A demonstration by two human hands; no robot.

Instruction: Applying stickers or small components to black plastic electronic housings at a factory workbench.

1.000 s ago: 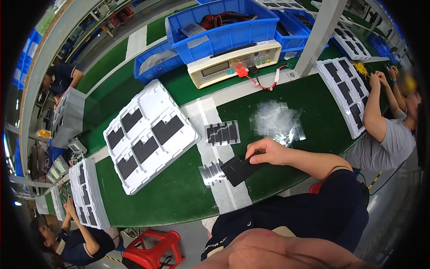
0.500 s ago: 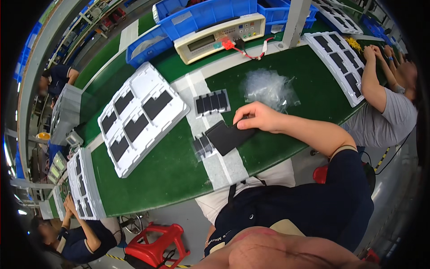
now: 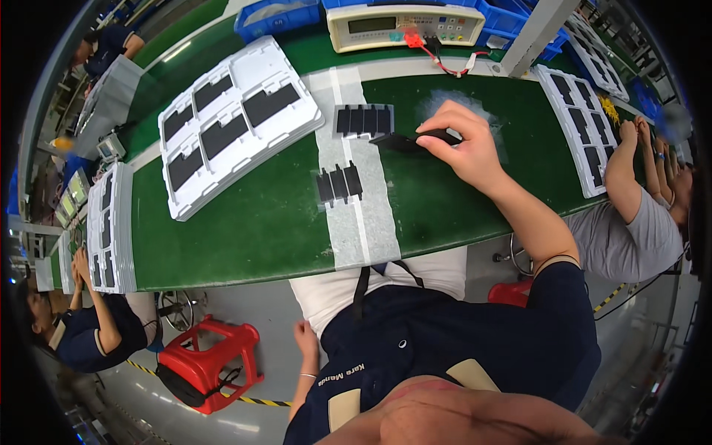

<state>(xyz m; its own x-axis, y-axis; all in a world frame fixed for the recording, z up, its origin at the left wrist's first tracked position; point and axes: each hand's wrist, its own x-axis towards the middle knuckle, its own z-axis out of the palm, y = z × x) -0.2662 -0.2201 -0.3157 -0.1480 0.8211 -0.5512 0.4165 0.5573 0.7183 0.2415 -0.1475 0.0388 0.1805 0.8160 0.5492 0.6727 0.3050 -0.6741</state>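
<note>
In my right hand point(image 3: 467, 144) is a flat black piece point(image 3: 402, 142), pinched between thumb and fingers and turned nearly edge-on above the bench. Its left end reaches the lower edge of a clear sheet bearing several black strips point(image 3: 365, 119); I cannot tell if they touch. Closer to me, a second clear sheet with black strips point(image 3: 340, 184) lies on the pale tape band point(image 3: 363, 241). A crumpled heap of clear plastic point(image 3: 493, 119) is partly hidden behind my right hand. Down beside my lap is my left hand point(image 3: 305, 338), its fingers too small to read.
To the left, stacked white trays point(image 3: 237, 74) hold similar black pieces. A cream bench meter point(image 3: 404, 30) with red and black leads stands at the back, near a metal post point(image 3: 541, 41). More trays point(image 3: 575, 126) lie at right. Co-workers sit both sides; a red stool point(image 3: 211, 356) stands lower left.
My right hand has lifted the black piece off the near strips and tilted it edge-on, uncovering the near sheet. My left hand has come into view, and the whole view has shifted.
</note>
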